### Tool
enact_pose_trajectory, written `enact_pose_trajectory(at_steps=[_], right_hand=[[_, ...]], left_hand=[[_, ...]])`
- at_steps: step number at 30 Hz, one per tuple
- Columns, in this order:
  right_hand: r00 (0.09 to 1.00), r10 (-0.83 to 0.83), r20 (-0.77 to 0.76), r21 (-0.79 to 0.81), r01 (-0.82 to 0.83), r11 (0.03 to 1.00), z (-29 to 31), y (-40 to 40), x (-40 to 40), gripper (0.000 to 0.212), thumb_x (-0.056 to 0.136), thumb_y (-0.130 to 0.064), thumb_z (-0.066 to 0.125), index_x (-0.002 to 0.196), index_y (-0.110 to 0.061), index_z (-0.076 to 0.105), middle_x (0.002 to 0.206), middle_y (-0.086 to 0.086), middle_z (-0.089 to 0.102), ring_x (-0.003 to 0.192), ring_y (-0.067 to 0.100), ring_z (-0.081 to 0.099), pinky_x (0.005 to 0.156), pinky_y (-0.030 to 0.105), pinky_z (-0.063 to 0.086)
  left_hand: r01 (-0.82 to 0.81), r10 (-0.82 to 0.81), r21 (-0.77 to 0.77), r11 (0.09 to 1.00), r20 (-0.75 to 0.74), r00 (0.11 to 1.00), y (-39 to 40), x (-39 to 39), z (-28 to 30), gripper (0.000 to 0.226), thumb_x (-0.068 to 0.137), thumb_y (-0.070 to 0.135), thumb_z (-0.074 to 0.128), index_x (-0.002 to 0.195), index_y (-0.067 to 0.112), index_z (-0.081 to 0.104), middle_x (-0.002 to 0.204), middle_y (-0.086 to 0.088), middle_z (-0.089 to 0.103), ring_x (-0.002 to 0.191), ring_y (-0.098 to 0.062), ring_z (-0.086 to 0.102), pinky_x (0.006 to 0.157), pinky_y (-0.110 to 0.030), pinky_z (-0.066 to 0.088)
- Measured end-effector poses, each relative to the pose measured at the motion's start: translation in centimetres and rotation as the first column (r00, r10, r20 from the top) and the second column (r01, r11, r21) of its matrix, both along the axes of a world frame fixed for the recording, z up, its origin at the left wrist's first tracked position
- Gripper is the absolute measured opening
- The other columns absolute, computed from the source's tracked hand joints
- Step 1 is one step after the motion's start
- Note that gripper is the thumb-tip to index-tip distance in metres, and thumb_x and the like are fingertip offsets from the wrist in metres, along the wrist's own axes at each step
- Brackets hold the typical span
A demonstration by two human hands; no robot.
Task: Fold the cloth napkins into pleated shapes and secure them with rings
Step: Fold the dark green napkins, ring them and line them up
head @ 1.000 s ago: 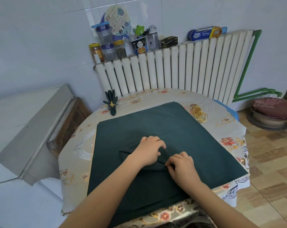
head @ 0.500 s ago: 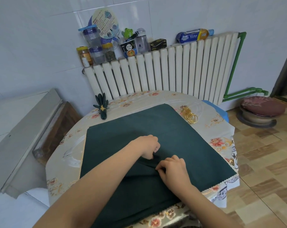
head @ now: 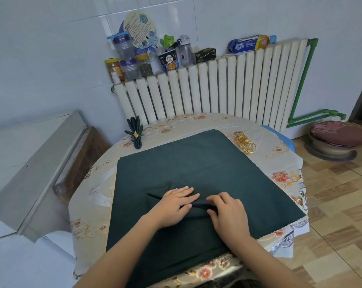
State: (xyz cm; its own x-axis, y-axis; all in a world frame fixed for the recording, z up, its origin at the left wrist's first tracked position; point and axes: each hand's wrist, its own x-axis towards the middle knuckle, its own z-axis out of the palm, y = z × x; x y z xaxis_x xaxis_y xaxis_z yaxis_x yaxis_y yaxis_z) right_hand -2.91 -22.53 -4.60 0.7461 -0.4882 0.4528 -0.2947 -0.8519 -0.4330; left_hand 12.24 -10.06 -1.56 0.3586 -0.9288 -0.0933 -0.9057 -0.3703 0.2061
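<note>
A: What stood furthest left?

B: A grey metal cabinet (head: 36,169) with a slanted top, beside the round table under a floral plastic cover (head: 88,227).

A: And on the table itself?

B: At its far left edge lay a finished dark green napkin, pleated into a fan and cinched by a gold ring (head: 135,134). Next came the large dark green cloth napkin (head: 196,163), spread flat across most of the tabletop, its near edge hanging over the table's front.

A: Where were the hands?

B: Both rested on the near middle of that cloth, where a folded ridge of fabric (head: 155,195) ran left to right. The left hand (head: 176,206) lay flat on the ridge, fingers straight and together, pressing it down with nothing clasped. Just to its right, the right hand (head: 227,213) had its fingers curled, thumb underneath, pinching the right end of the same fold.

A: Were the two hands touching?

B: Very near each other; I could not tell whether the fingertips met.

A: And further right?

B: A loose pile of thin gold metal rings (head: 244,142) sat on the table cover just beside the cloth's far right corner. Behind the table stood a white ribbed radiator (head: 217,92) with jars and bottles along its top, and on the floor at far right a round stool with a maroon cushion (head: 338,136).
</note>
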Motion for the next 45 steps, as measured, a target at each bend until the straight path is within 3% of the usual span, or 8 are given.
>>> enact_pose_trajectory(at_steps=[11, 14, 18, 22, 25, 31, 36, 45], right_hand=[[0.995, 0.101, 0.004, 0.006, -0.101, 0.995, -0.1, -0.1, 0.6, 0.024, 0.052, -0.006, 0.09, 0.061, -0.018, 0.071, 0.057, -0.007, 0.051, 0.053, 0.016, 0.052, 0.049, 0.022, 0.046], [0.99, 0.115, -0.083, -0.04, -0.119, 0.992, 0.7, -0.3, 0.5, 0.032, 0.043, -0.011, 0.093, 0.062, -0.025, 0.071, 0.053, -0.01, 0.052, 0.05, 0.012, 0.054, 0.046, 0.022, 0.047], [0.982, 0.117, -0.151, -0.086, -0.13, 0.988, 1.5, -0.6, 0.7, 0.036, 0.039, -0.017, 0.093, 0.057, -0.027, 0.063, 0.049, -0.008, 0.052, 0.046, 0.009, 0.051, 0.045, 0.021, 0.044], [0.962, 0.144, -0.23, -0.041, -0.157, 0.987, 2.8, -1.1, 0.8, 0.012, 0.073, -0.031, 0.078, 0.077, -0.024, 0.069, 0.076, -0.008, 0.063, 0.075, 0.013, 0.06, 0.072, 0.022, 0.043], [0.918, 0.187, -0.351, 0.038, -0.186, 0.982, 3.8, -1.6, 1.6, 0.02, 0.089, -0.038, 0.059, 0.094, -0.021, 0.068, 0.098, -0.004, 0.06, 0.096, 0.015, 0.056, 0.081, 0.022, 0.035], [0.78, 0.26, -0.569, 0.238, -0.147, 0.96, 4.7, -2.0, 3.8, 0.022, 0.087, -0.031, 0.064, 0.075, -0.022, 0.048, 0.103, 0.0, 0.048, 0.095, 0.019, 0.051, 0.079, 0.029, 0.043], [0.727, 0.221, -0.649, 0.201, -0.117, 0.973, 4.2, -1.8, 4.5, 0.037, 0.09, -0.029, 0.059, 0.117, -0.01, 0.041, 0.118, 0.01, 0.053, 0.108, 0.028, 0.052, 0.079, 0.033, 0.042], [0.746, 0.19, -0.639, 0.124, -0.143, 0.982, 3.7, -1.6, 3.9, 0.036, 0.094, -0.032, 0.052, 0.122, -0.01, 0.047, 0.121, 0.01, 0.053, 0.112, 0.027, 0.049, 0.086, 0.033, 0.042]], left_hand=[[0.006, -0.011, -0.064, 0.998, -0.079, 0.997, 0.9, 0.2, -1.2, 0.046, 0.103, 0.033, 0.031, 0.147, 0.039, 0.017, 0.158, 0.008, 0.003, 0.144, -0.003, -0.008, 0.114, -0.018, -0.009], [-0.024, -0.022, -0.262, 0.965, -0.172, 0.985, 1.4, 0.1, -1.7, 0.045, 0.098, 0.027, 0.048, 0.141, 0.035, 0.038, 0.151, 0.008, 0.027, 0.143, -0.004, 0.009, 0.116, -0.018, 0.005], [-0.142, 0.038, -0.414, 0.899, -0.25, 0.968, 1.4, 0.3, -2.0, 0.016, 0.087, 0.021, 0.066, 0.102, 0.016, 0.072, 0.135, -0.002, 0.053, 0.138, -0.01, 0.035, 0.109, -0.01, 0.023], [-0.176, 0.095, -0.284, 0.943, -0.277, 0.956, 0.4, 0.7, -0.2, 0.008, 0.085, 0.017, 0.07, 0.089, 0.011, 0.073, 0.129, -0.001, 0.056, 0.129, 0.0, 0.039, 0.091, 0.006, 0.019], [-0.139, 0.112, -0.107, 0.984, -0.226, 0.968, -1.0, 1.2, 1.6, 0.009, 0.08, 0.023, 0.074, 0.085, 0.016, 0.074, 0.118, 0.007, 0.054, 0.111, 0.0, 0.047, 0.091, -0.01, 0.031], [-0.094, 0.124, 0.234, 0.968, -0.116, 0.986, -4.3, 1.9, 3.8, 0.017, 0.069, 0.027, 0.082, 0.075, 0.024, 0.067, 0.108, 0.004, 0.049, 0.101, -0.02, 0.053, 0.091, -0.041, 0.047], [-0.11, 0.154, 0.374, 0.921, -0.091, 0.984, -5.3, 2.2, 4.4, 0.051, 0.072, 0.031, 0.08, 0.111, 0.024, 0.048, 0.122, 0.001, 0.05, 0.11, -0.025, 0.046, 0.094, -0.043, 0.043], [-0.037, 0.055, 0.447, 0.894, -0.029, 0.998, -5.5, 1.4, 5.2, 0.049, 0.081, 0.033, 0.072, 0.126, 0.019, 0.055, 0.124, -0.004, 0.056, 0.114, -0.027, 0.05, 0.084, -0.033, 0.041]])
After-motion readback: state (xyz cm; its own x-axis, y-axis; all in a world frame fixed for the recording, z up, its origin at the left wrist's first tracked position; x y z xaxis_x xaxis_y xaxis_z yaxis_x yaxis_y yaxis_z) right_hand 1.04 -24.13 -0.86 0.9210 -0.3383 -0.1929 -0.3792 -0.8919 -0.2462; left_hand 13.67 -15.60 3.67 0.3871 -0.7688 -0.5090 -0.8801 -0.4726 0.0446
